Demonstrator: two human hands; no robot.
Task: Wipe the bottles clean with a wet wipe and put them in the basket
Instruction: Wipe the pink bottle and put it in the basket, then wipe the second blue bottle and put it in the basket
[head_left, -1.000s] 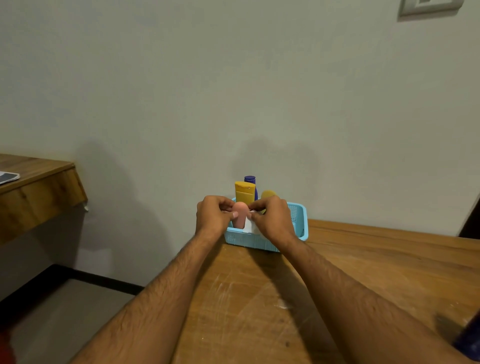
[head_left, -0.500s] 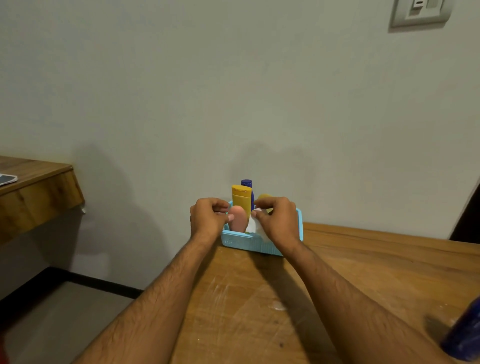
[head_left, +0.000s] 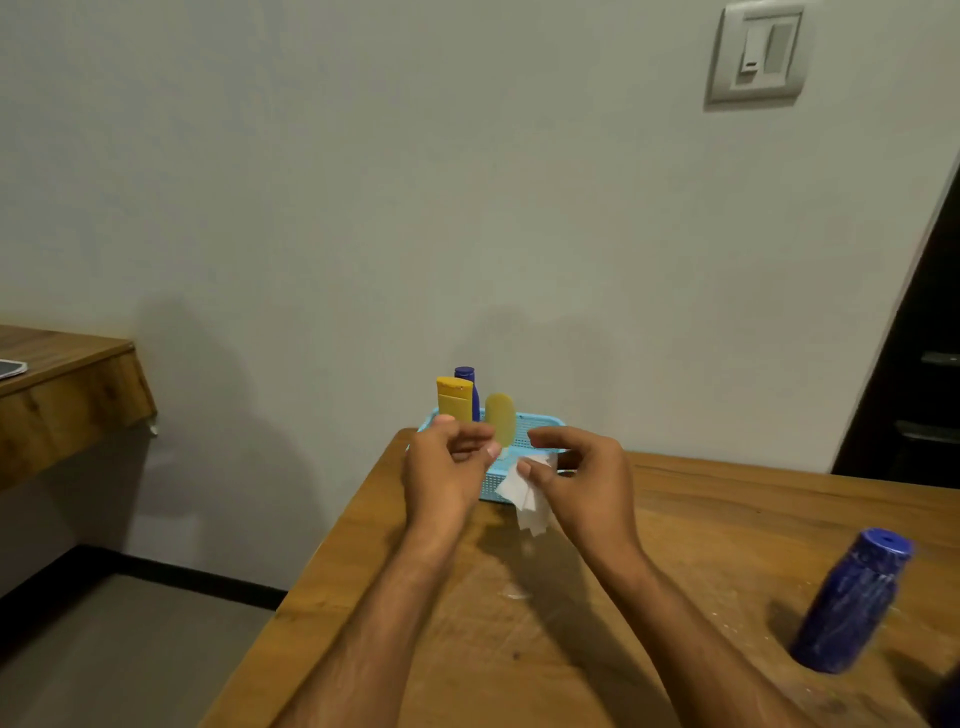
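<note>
A light blue basket (head_left: 540, 422) stands at the table's far left corner against the wall. Upright in it are a yellow bottle (head_left: 455, 405), a dark blue bottle (head_left: 466, 375) behind it, and a yellow oval bottle (head_left: 501, 419). My right hand (head_left: 582, 480) hovers just in front of the basket and pinches a crumpled white wet wipe (head_left: 525, 493). Left of the wipe, my left hand (head_left: 445, 470) is loosely curled and holds nothing. A dusty blue bottle (head_left: 852, 605) stands alone on the table at the near right. The pink bottle is hidden.
The wooden table (head_left: 701, 519) has its left edge running just below my left arm, with floor beyond. A second wooden desk (head_left: 62, 384) with a phone (head_left: 10, 368) stands at far left. A dark door (head_left: 914, 389) is on the right.
Both hands have drawn back out of the basket toward me. The pink bottle held between them is no longer in view. The right hand now holds the wipe in the open.
</note>
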